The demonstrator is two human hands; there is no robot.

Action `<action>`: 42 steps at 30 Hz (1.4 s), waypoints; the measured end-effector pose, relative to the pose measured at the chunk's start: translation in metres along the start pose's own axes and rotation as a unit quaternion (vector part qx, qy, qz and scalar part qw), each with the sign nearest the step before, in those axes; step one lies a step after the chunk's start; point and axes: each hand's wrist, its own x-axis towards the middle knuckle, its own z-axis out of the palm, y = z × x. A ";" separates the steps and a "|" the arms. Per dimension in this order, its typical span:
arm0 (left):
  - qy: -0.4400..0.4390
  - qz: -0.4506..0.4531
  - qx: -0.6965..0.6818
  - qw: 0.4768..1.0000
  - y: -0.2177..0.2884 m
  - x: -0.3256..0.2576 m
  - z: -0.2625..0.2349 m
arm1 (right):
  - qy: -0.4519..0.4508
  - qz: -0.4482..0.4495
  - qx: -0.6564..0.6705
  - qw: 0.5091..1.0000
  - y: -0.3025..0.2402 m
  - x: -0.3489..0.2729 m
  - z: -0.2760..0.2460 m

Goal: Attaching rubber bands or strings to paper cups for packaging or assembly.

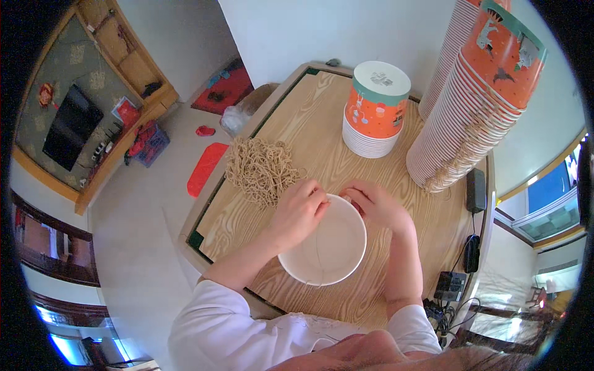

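Observation:
A white paper bucket (pixel 331 250) stands in front of me with its open mouth up. Thin strands cross its inside and its near rim. At the far rim my left hand (pixel 300 210) is closed in a pinch; what its fingertips hold is too small to make out. My right hand (pixel 378 204) curls over the far right of the rim, its fingers bent against the bucket and partly hidden. Just beyond my left hand lies a loose tangled heap of tan cord (pixel 263 170).
A short stack of orange and green printed paper buckets (pixel 377 111) stands upside down behind. Taller leaning stacks (pixel 470 105) rise at the right, tan strands (pixel 473 148) hanging on one. Black power adapters (pixel 450 286) and cables line the right edge of the wood-grain table (pixel 322 167).

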 end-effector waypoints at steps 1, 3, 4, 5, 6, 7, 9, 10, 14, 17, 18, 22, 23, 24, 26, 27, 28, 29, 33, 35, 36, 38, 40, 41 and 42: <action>0.006 0.003 -0.001 1.000 -0.001 -0.001 0.001 | -0.039 0.026 0.116 0.992 0.003 0.005 -0.001; 0.000 0.013 0.002 1.000 -0.001 0.001 0.000 | -0.076 0.022 0.139 0.987 0.009 0.011 -0.005; -0.007 0.022 0.004 1.000 -0.001 0.002 0.000 | -0.113 0.019 0.161 0.980 0.012 0.013 -0.005; -0.006 0.023 0.006 1.000 -0.001 0.002 -0.001 | -0.112 0.015 0.160 0.981 0.017 0.014 -0.004; -0.016 0.031 0.008 0.999 -0.001 0.001 -0.002 | -0.126 0.018 0.186 0.974 0.022 0.016 -0.002; -0.027 0.038 0.010 0.999 -0.001 0.000 -0.002 | -0.139 0.020 0.211 0.967 0.025 0.017 -0.001; -0.033 0.035 0.007 0.999 -0.001 -0.002 0.000 | -0.141 0.031 0.201 0.969 0.026 0.018 0.000; -0.040 0.031 0.002 0.999 0.000 -0.002 0.001 | -0.144 0.043 0.191 0.970 0.026 0.018 0.001; -0.036 0.033 0.010 0.999 0.005 -0.003 0.001 | -0.132 0.016 0.161 0.978 0.029 0.019 0.006; -0.036 0.041 0.026 0.998 0.007 -0.002 0.002 | -0.115 -0.047 0.156 0.980 0.039 0.021 0.009; -0.039 0.038 0.025 0.998 0.006 -0.002 0.003 | -0.111 -0.051 0.157 0.980 0.039 0.022 0.009; -0.034 0.041 0.029 0.998 0.003 -0.002 0.004 | -0.095 -0.073 0.152 0.981 0.032 0.020 0.005; -0.034 0.042 0.030 0.998 0.003 -0.001 0.003 | -0.094 -0.074 0.152 0.981 0.035 0.022 0.005; -0.042 0.041 0.034 0.998 0.005 -0.001 0.003 | -0.102 -0.094 0.146 0.980 0.041 0.023 0.004; -0.049 0.044 0.038 0.997 0.009 -0.001 0.004 | -0.106 -0.114 0.138 0.978 0.048 0.023 0.005; -0.045 0.043 0.030 0.998 0.009 -0.001 0.004 | -0.098 -0.099 0.115 0.984 0.048 0.023 0.007; -0.042 0.043 0.022 0.998 0.009 -0.001 0.005 | -0.089 -0.084 0.092 0.988 0.048 0.024 0.009; -0.040 0.049 0.023 0.998 0.007 -0.001 0.006 | -0.084 -0.086 0.090 0.989 0.049 0.025 0.009; -0.069 0.045 0.066 0.994 0.003 -0.003 0.009 | -0.027 -0.059 0.077 0.995 0.055 0.025 0.013; -0.067 0.053 0.071 0.994 0.001 -0.002 0.009 | 0.008 -0.037 0.086 0.996 0.054 0.024 0.013; -0.064 0.040 0.029 0.997 0.001 -0.003 0.007 | 0.014 -0.003 0.116 0.993 0.044 0.021 0.011; -0.063 0.026 -0.012 0.998 -0.002 -0.001 0.004 | 0.019 0.032 0.149 0.988 0.040 0.022 0.012; -0.041 -0.009 -0.116 0.992 -0.007 0.007 0.003 | 0.041 -0.011 0.088 0.995 0.042 0.023 0.012; -0.042 -0.009 -0.116 0.992 -0.008 0.011 0.002 | 0.042 -0.011 0.089 0.995 0.041 0.023 0.012; -0.063 -0.074 -0.176 0.980 -0.011 0.015 0.001 | 0.044 -0.008 0.066 0.997 0.037 0.022 0.011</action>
